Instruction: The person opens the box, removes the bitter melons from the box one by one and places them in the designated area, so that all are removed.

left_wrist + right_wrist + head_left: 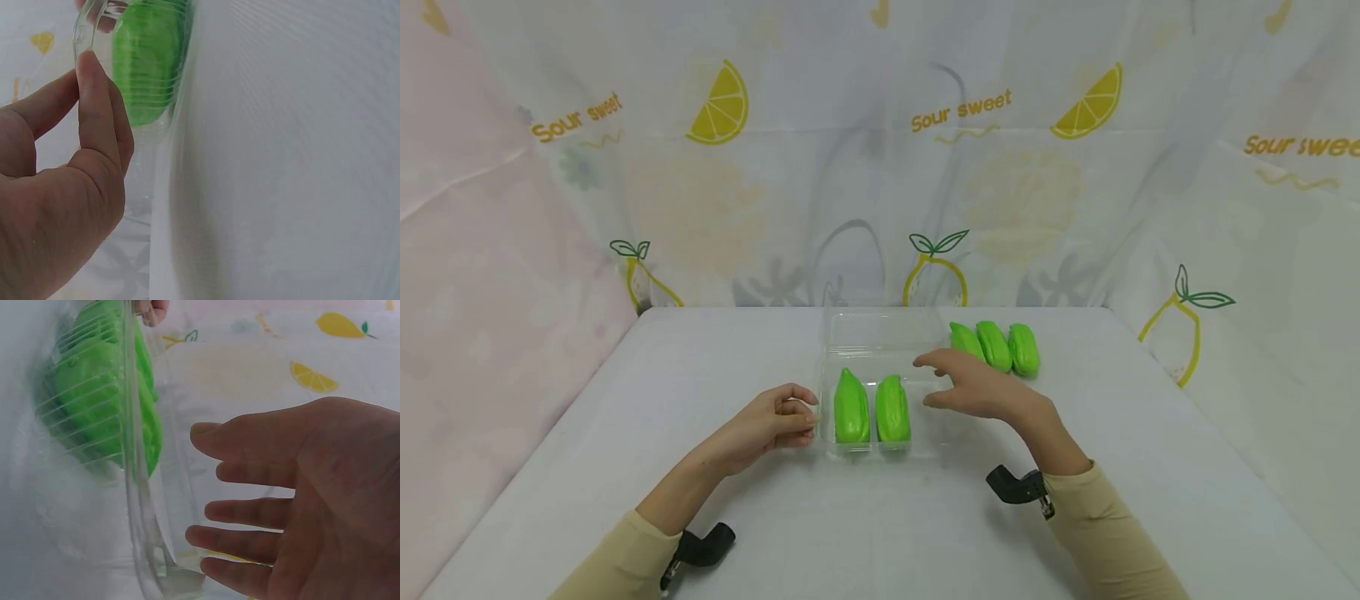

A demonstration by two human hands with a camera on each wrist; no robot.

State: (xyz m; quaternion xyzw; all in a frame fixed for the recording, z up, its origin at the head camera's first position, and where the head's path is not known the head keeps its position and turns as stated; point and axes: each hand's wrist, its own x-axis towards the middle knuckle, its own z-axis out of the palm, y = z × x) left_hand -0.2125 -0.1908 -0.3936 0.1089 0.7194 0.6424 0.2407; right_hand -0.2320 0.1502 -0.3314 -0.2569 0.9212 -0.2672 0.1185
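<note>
A clear plastic clamshell box [928, 433] lies with its lid [883, 329] folded back. Inside, side by side, are two bright green, ribbed oblong pieces: the left one [852, 408] has a pointed tip, and the right one [892, 410] is blunter. My left hand [775, 425] pinches the box's left rim between thumb and fingers; the left wrist view shows the thumb [94, 94] right at the rim. Over the box's right side hovers my right hand [973, 385], fingers extended and apart, nothing between them. In the right wrist view its fingers [244, 512] point toward the box wall.
Behind my right hand, three more green pieces [994, 346] lie in a row on the white tabletop [715, 350], right of the lid. A printed cloth [850, 192] hangs behind the table. Each sleeve bears a black wrist camera mount [1015, 485].
</note>
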